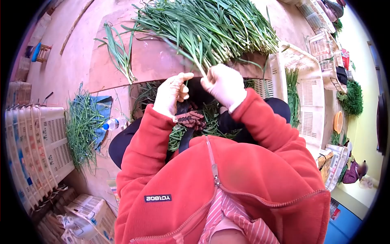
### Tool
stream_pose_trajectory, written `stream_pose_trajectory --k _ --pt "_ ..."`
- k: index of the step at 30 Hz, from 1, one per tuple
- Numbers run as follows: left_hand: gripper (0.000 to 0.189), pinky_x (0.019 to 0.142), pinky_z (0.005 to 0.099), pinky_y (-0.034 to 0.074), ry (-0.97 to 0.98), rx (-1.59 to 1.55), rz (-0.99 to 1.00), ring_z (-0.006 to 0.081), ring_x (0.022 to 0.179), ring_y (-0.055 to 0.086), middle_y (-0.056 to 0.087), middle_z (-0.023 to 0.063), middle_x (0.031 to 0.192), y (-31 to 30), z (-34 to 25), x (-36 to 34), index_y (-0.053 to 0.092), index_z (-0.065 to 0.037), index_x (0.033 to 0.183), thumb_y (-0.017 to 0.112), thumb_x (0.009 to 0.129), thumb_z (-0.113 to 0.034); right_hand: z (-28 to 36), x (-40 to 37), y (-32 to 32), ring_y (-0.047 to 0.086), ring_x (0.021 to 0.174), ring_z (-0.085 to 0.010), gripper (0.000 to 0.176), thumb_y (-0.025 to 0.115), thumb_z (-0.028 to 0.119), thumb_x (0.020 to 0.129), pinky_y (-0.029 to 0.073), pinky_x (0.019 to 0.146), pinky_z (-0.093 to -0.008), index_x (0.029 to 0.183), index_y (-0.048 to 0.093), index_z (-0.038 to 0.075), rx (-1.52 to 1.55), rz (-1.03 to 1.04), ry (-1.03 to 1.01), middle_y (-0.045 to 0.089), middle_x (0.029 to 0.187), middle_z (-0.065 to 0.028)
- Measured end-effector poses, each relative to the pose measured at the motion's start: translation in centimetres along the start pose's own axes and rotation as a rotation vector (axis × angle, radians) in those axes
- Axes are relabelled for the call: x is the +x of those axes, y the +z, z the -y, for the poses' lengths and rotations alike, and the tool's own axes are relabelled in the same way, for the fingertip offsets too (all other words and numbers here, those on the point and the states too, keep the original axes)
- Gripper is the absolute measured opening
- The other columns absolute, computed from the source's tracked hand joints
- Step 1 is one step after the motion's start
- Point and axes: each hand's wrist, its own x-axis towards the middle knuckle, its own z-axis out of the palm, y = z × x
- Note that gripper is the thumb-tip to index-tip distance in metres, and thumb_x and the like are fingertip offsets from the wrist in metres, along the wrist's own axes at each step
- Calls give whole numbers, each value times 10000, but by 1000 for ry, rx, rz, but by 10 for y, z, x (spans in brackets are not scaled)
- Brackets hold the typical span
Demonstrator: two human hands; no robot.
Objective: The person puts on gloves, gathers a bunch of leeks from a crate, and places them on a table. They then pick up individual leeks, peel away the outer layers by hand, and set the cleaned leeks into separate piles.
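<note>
My right hand [225,83], in a pale glove, pinches the stalk ends of a few garlic chives [198,65] at the near edge of a board [156,67]. Their leaves run up toward a large heap of garlic chives [207,28] lying on that board. To the left, my gloved left hand [172,93] hovers apart from the stalks, its index finger stretched out and the other fingers loosely bent. Beyond it, a small separate bunch [119,57] rests on the board. Loose green leaves [211,116] cover the space between my knees.
A white plastic crate [310,93] holding a bunch of greens stands to my right. On my left are loose greens on a blue cloth [103,107], a water bottle [115,123] and stacked crates [40,146]. Another person [354,171] sits at far right.
</note>
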Motion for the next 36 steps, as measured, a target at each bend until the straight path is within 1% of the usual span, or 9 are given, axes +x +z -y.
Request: stream_pose_trajectory --k 3,7,13,17,23,24,29,33,36 --pt "253 439 189 332 -87 -25 -108 71 484 475 539 -22 631 9 8 1 664 -79 991 605 887 -303 11 -37 11 557 587 -222 214 725 225 720 454 555 -331 720 579 68 198 103 74 548 664 -71" --pt "308 479 171 286 -141 -70 33 31 520 389 449 -83 616 2 18 -2 635 -48 1081 573 908 -295 3 -52 29 541 589 -151 238 752 214 713 453 563 -287 760 586 50 319 228 216 556 672 -44" --pt "298 504 161 311 -129 -158 150 22 568 413 503 -77 664 -2 32 -6 631 -45 1065 601 882 -278 -7 -39 43 567 687 -98 164 704 153 797 468 630 -242 837 620 18 1254 446 643 638 778 -50" --pt "220 449 173 306 -150 -71 -111 42 483 430 556 -41 641 2 36 -14 652 -77 986 645 859 -256 -16 -47 60 568 668 -84 188 701 176 818 458 625 -221 877 624 15 1247 506 597 647 769 -34" --pt "159 440 193 321 -148 -41 -182 54 467 416 510 -45 598 5 30 -23 696 -93 882 664 845 -244 -6 -57 62 566 627 -93 174 707 165 812 468 595 -234 837 607 24 1068 655 688 646 752 -38" --pt "224 460 190 323 -161 -82 -142 50 494 414 489 -55 619 2 33 -23 666 -77 971 633 867 -273 -6 -57 63 544 513 -90 238 626 277 872 412 460 -218 833 615 43 1104 708 641 655 698 -49" --pt "360 530 183 345 -234 -298 68 50 565 405 430 -68 637 -10 43 -27 577 -36 1178 526 931 -293 -9 -64 60 470 500 -40 468 360 423 976 307 414 -152 1033 611 32 1628 1000 625 680 957 -59" --pt "365 501 243 433 -193 -411 150 77 510 442 473 -43 670 -12 46 -32 582 -43 1166 528 928 -315 -14 -73 72 415 486 -19 427 496 395 930 301 413 -157 1102 571 11 1812 999 590 662 950 -53" --pt "397 633 265 477 -207 -367 166 113 652 550 577 7 797 -17 53 -35 540 -46 1214 492 940 -328 -6 -78 65 411 490 -8 317 537 291 925 357 467 -164 1049 596 5 1664 881 697 643 866 -12"
